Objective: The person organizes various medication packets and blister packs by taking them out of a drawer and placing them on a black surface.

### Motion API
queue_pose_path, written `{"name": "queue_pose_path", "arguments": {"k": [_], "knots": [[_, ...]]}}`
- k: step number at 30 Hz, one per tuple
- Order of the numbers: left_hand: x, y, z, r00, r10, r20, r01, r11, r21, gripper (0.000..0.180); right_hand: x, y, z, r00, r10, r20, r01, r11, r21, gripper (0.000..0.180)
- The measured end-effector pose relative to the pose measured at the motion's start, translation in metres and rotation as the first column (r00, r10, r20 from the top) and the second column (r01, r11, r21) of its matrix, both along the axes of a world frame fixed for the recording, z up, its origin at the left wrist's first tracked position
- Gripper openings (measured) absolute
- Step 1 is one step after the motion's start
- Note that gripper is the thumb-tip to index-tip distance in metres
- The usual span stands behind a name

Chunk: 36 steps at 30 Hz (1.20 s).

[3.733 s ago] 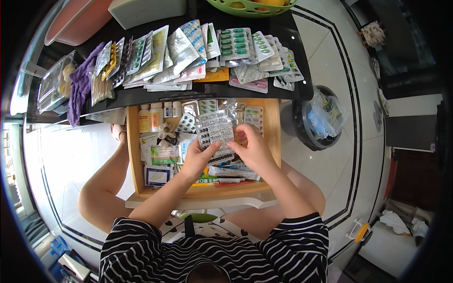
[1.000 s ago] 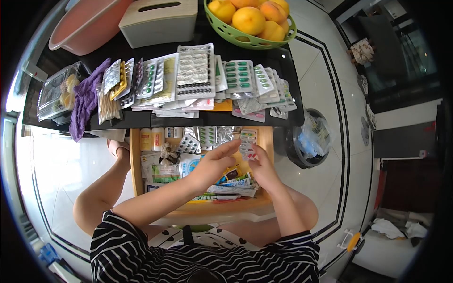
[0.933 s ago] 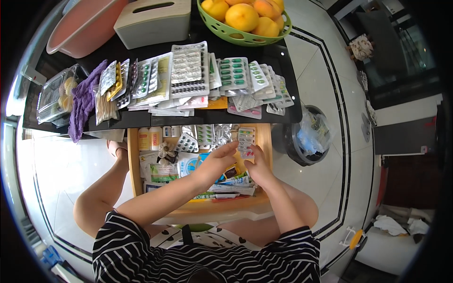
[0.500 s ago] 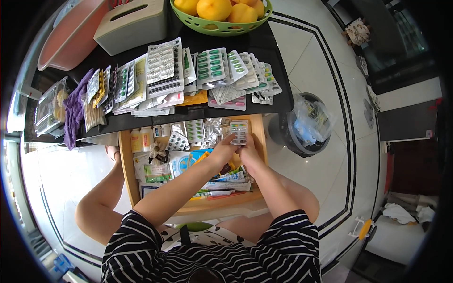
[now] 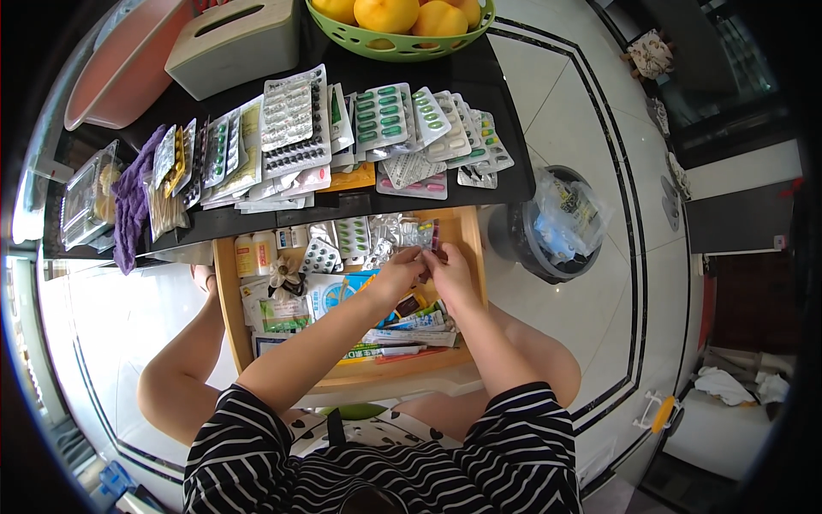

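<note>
Over the back right part of the open wooden drawer (image 5: pixel 469 244), my left hand (image 5: pixel 402 272) and my right hand (image 5: pixel 450 271) meet with fingers closed on a pill blister pack (image 5: pixel 419 234). The pack tilts away from me, and my fingers hide its near edge. Beside it in the drawer lie crumpled silver blister packs (image 5: pixel 387 233), a pack of green capsules (image 5: pixel 352 237) and another blister pack (image 5: pixel 321 255). Below my left wrist sit tubes (image 5: pixel 415 322) and a blue-and-white packet (image 5: pixel 328 294).
Rows of stacked blister packs (image 5: pixel 295 120) stand on the black table (image 5: pixel 351 206) beyond the drawer. Behind them are a tissue box (image 5: pixel 244 56), a green fruit basket (image 5: pixel 402 43) and a pink basin (image 5: pixel 120 73). A lined bin (image 5: pixel 556 231) stands right of the drawer.
The blister pack, seen face-on before, has tipped and now shows less of its surface. My hands have drawn closer together around its near edge.
</note>
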<state>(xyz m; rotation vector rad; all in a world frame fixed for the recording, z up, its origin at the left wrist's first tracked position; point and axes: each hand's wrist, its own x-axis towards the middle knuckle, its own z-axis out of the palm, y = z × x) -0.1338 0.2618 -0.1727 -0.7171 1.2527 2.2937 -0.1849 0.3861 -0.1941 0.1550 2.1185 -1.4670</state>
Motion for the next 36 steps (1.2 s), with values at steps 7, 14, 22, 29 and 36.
{"name": "queue_pose_path", "arguments": {"k": [7,14,22,29,36], "knots": [[0.009,-0.002,0.023,0.999,0.022,-0.050,-0.024,0.999,-0.043,0.049,-0.009,0.007,0.047,0.999,-0.036,0.030,0.038,0.996,-0.082,0.026],[0.038,0.000,0.044,0.912,0.148,-0.384,-0.301,0.876,-0.378,0.055,0.017,0.020,0.124,0.995,0.101,0.006,-0.094,0.953,-0.289,0.031],[0.075,-0.015,0.086,0.878,0.380,-0.290,-0.399,0.917,-0.005,0.025,0.066,0.020,0.149,0.996,-0.054,0.075,0.084,0.871,-0.484,0.030],[0.110,-0.027,0.108,0.811,0.556,-0.181,-0.506,0.823,0.259,0.017,0.089,-0.002,0.163,0.997,-0.067,-0.030,0.043,0.865,-0.500,0.026],[0.124,-0.032,0.113,0.784,0.572,-0.242,-0.550,0.820,0.156,0.016,0.110,-0.028,0.168,0.996,0.078,-0.045,-0.090,0.873,-0.479,0.027]]}}
